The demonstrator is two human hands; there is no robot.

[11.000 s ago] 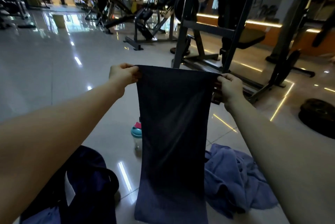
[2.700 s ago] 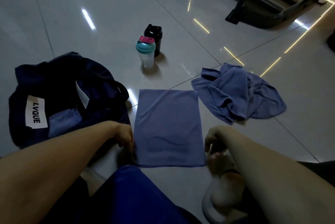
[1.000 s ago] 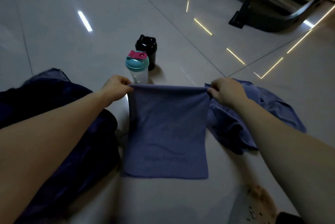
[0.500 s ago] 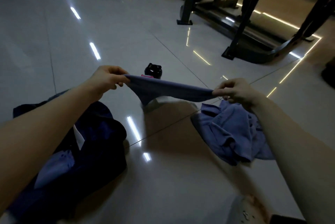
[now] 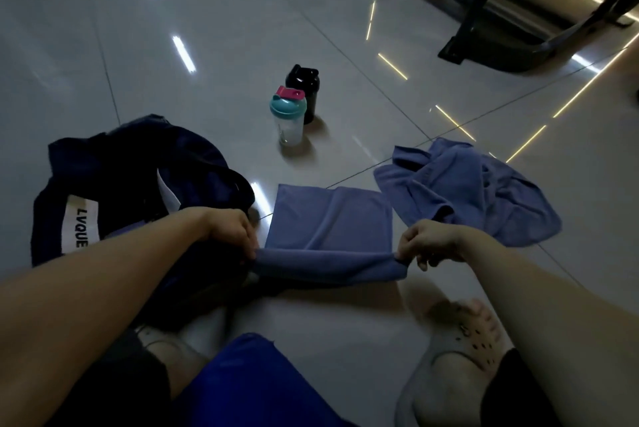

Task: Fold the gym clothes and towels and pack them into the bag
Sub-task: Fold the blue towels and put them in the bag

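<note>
- The left hand (image 5: 232, 232) pinches the near left corner of the blue towel (image 5: 330, 219), fingers closed on the cloth.
- The right hand (image 5: 428, 244) pinches the near right corner of the same towel, thumb and forefinger shut on the fabric, the other fingers curled loosely below.
- Between the 2 grips the near edge of the towel is lifted off the tiled floor (image 5: 214, 29) and sags a little in the middle; beyond the grips, the far part of the towel lies flat on the tiles with a slight crease running up its centre.
- Just left of the left-hand grip, and partly under that forearm, sits the dark navy bag (image 5: 138, 167), slumped open, with a white label reading "LVQUE" on its side.
- Beyond and to the right of the right-hand grip lies a second blue cloth (image 5: 466, 188), crumpled in a heap; its near edge is just beside the flat towel's far right corner.
- Straight ahead of the grips, well past the towel, stand 2 bottles touching or nearly so: a clear shaker with a teal lid (image 5: 289, 115) and a black bottle (image 5: 304, 87) behind it.
- Nearer than the grips, a light sandal (image 5: 449, 368) on the person's foot rests on the floor, and bright blue fabric (image 5: 249, 385) lies at the bottom edge.
</note>
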